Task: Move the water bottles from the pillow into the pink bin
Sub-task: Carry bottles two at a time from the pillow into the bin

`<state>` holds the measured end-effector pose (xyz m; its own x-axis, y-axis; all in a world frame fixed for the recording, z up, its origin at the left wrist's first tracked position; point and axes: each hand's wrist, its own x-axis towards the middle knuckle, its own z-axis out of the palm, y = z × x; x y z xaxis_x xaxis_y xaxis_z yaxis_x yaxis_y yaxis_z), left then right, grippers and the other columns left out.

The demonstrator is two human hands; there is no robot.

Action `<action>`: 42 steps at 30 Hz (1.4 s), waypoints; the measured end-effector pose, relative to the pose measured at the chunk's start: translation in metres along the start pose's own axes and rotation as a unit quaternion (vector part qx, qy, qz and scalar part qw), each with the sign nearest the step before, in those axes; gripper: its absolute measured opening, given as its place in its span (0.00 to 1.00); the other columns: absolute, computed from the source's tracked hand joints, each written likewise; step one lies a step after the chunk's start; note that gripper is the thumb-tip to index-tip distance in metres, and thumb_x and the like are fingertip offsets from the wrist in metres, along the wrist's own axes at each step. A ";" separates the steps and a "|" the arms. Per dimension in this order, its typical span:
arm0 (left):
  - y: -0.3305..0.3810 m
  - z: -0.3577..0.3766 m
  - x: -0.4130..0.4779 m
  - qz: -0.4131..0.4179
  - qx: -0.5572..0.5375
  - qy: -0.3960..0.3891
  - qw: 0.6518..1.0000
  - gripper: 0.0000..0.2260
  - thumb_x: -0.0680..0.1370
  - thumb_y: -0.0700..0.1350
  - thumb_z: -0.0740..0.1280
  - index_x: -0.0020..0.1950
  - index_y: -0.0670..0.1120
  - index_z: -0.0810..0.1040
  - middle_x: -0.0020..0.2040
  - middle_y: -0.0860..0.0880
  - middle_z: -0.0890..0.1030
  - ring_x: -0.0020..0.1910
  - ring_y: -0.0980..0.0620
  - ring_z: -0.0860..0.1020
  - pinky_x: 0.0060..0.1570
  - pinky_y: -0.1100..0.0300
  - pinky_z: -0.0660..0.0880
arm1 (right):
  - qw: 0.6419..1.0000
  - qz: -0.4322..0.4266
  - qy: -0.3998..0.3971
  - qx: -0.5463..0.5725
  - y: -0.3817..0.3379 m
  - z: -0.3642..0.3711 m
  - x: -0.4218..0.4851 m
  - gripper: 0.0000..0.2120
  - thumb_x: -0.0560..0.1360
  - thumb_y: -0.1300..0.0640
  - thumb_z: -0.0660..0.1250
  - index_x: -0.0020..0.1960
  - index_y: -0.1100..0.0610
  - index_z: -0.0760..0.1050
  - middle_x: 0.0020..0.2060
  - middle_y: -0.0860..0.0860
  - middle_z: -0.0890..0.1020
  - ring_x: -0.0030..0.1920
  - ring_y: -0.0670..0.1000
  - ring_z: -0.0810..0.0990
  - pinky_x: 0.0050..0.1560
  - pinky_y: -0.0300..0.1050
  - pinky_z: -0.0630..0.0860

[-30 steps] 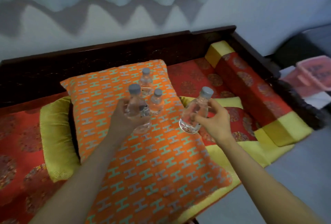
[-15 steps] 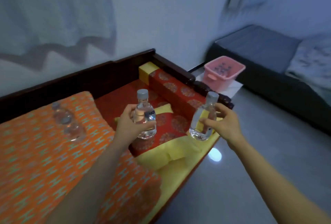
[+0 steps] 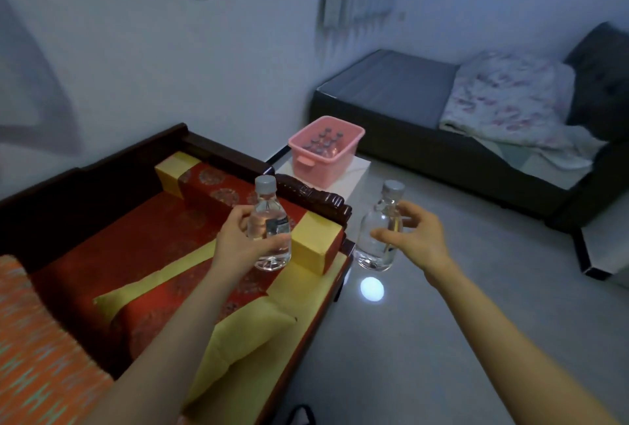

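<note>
My left hand grips a clear water bottle with a grey cap, held upright over the red and yellow daybed cushions. My right hand grips a second clear water bottle, upright over the floor just past the daybed's end. The pink bin stands ahead on a low white stand, beyond both hands, with several capped bottles inside. A corner of the orange patterned pillow shows at the bottom left; no bottles on it are in view.
The dark wooden daybed frame with a red and yellow bolster lies between my left hand and the bin. A dark sofa bed with a floral blanket fills the right back. Grey floor spreads to the right.
My view has swung right, away from the pillow and toward the bin. Both hands, each holding its bottle, have moved nearer the bin. The pillow's remaining bottles have left the view.
</note>
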<state>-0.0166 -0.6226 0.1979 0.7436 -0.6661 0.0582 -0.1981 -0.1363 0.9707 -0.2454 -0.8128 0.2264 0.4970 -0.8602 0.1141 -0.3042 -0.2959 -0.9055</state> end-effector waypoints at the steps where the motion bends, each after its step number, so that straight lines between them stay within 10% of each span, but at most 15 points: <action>1: 0.000 0.010 0.011 0.001 -0.002 -0.004 1.000 0.26 0.58 0.48 0.83 0.50 0.55 0.74 0.47 0.52 0.83 0.46 0.55 0.82 0.43 0.59 0.77 | 1.000 0.004 0.002 -0.002 0.007 -0.004 0.010 0.26 0.60 0.55 0.81 0.55 0.49 0.78 0.46 0.40 0.80 0.49 0.42 0.77 0.40 0.38 0.72; 14: -0.010 0.135 0.185 -0.012 0.004 -0.008 1.000 0.29 0.59 0.48 0.82 0.54 0.53 0.73 0.50 0.53 0.80 0.50 0.52 0.80 0.47 0.56 0.77 | 0.999 0.030 0.043 -0.006 0.069 -0.048 0.211 0.21 0.59 0.55 0.81 0.44 0.39 0.75 0.43 0.35 0.79 0.47 0.39 0.77 0.40 0.36 0.73; 28: -0.006 0.273 0.381 -0.045 -0.002 0.087 0.995 0.30 0.57 0.48 0.83 0.54 0.55 0.73 0.50 0.54 0.80 0.51 0.52 0.79 0.45 0.61 0.74 | 0.999 0.040 -0.019 -0.029 0.130 -0.108 0.455 0.24 0.61 0.55 0.80 0.55 0.51 0.77 0.50 0.48 0.81 0.52 0.51 0.79 0.53 0.56 0.79; 35: -0.006 0.344 0.467 -0.073 -0.025 0.138 0.987 0.31 0.58 0.48 0.82 0.56 0.56 0.71 0.51 0.58 0.78 0.52 0.58 0.78 0.47 0.63 0.73 | 0.993 0.003 -0.103 -0.051 0.148 -0.108 0.600 0.21 0.61 0.54 0.80 0.47 0.42 0.73 0.45 0.41 0.78 0.48 0.43 0.77 0.43 0.39 0.73; 42: -0.029 0.370 0.549 -0.106 0.010 0.161 0.981 0.36 0.58 0.49 0.82 0.61 0.49 0.70 0.57 0.49 0.79 0.55 0.47 0.79 0.58 0.44 0.75 | 0.989 0.002 -0.150 -0.016 0.176 -0.067 0.708 0.22 0.60 0.54 0.80 0.50 0.47 0.74 0.47 0.43 0.79 0.50 0.44 0.78 0.44 0.40 0.76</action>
<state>0.1614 -1.2554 0.1153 0.9321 -0.3552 -0.0713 -0.0269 -0.2640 0.9642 -0.0012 -1.5022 0.1749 0.7124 -0.7015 -0.0203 -0.3299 -0.3092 -0.8920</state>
